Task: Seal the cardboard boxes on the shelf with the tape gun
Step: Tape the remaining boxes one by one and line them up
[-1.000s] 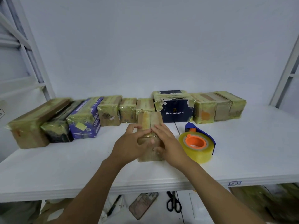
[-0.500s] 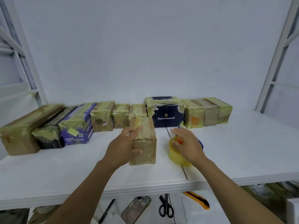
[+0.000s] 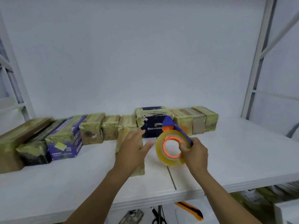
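Phone (image 3: 131, 216), scissors (image 3: 157, 219) and orange utility knife (image 3: 191, 210) side by side below.

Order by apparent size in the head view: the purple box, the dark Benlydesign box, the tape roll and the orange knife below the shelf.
1. purple box
2. tape roll and dark Benlydesign box: they look alike, and the roll is nearer the camera, so I leave them unranked
3. orange knife
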